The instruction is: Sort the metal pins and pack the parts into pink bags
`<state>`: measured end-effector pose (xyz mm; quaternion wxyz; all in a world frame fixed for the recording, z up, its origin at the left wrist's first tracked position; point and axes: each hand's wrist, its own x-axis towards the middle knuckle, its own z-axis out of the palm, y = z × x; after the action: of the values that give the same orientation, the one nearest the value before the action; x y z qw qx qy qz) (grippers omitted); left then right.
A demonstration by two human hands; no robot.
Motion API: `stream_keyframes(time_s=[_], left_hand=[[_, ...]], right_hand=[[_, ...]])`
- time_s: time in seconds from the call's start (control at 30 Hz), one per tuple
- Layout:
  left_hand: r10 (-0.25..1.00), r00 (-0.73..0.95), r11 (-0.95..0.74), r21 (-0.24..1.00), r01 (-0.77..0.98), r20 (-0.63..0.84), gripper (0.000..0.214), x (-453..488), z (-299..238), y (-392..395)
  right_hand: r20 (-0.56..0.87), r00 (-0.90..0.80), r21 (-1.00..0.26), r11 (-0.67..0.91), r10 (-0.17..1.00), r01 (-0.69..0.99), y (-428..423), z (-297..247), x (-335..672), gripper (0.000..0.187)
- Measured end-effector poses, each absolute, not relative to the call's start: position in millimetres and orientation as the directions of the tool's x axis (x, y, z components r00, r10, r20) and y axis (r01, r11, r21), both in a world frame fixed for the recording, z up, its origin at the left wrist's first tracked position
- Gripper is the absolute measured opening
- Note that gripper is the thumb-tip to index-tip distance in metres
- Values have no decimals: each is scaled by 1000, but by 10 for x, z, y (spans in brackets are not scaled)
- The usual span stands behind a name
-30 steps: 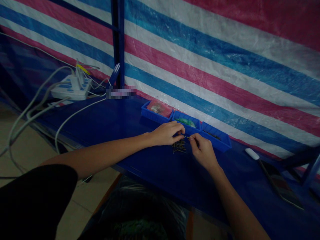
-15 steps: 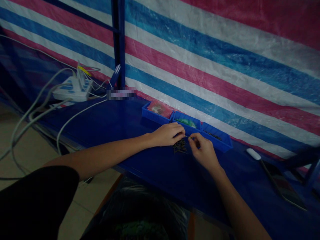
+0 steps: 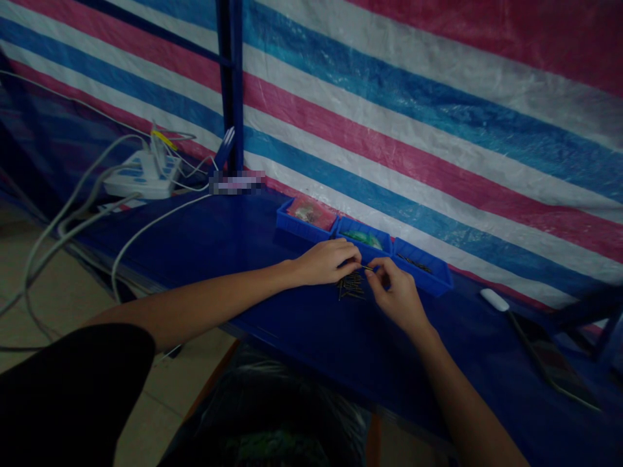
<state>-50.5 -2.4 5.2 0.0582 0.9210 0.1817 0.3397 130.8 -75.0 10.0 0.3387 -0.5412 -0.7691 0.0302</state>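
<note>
My left hand (image 3: 327, 262) and my right hand (image 3: 395, 293) meet over a small heap of thin dark pins (image 3: 350, 287) on the blue table (image 3: 233, 240). Both pinch the ends of one thin pin (image 3: 366, 267) held between their fingertips. Just behind the hands stand three small blue bins side by side: the left bin (image 3: 306, 218) with reddish contents, the middle bin (image 3: 364, 239) with something green, the right bin (image 3: 422, 271) with dark thin parts.
A white power strip (image 3: 142, 176) with plugs and grey cables lies at the table's far left. A blue post (image 3: 230, 84) rises before a striped tarp (image 3: 438, 117). A white stick (image 3: 494, 299) and a dark phone (image 3: 549, 363) lie at the right. A black bag (image 3: 272, 421) sits below.
The hands stay almost still, both pinching the pin; my right hand's fingers have shifted slightly. The view has drifted a little.
</note>
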Motion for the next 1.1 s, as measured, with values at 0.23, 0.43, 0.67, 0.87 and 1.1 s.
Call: stream_keyframes(time_s=[0.23,0.43,0.67,0.87,1.1], left_hand=[[402,690,-916,266,300,602,12,-512,63,-43],[379,689,-925,240,293,617,13,-509,51,-24],[375,697,-927,228,299,612,18,-508,50,-28],[406,675,-914,278,296,616,17,-515,54,-38],[389,671,-921,260,289,632,12,-513,68,-42]], right_hand=[[550,-195,-346,434,812,832,-748,113,1319,19],[545,-183,-378,435,818,817,-747,100,1315,18],[550,-186,-385,445,814,808,-757,114,1302,13],[569,-192,-339,441,799,831,-747,111,1318,18],[564,-192,-361,449,803,817,-752,113,1313,21]])
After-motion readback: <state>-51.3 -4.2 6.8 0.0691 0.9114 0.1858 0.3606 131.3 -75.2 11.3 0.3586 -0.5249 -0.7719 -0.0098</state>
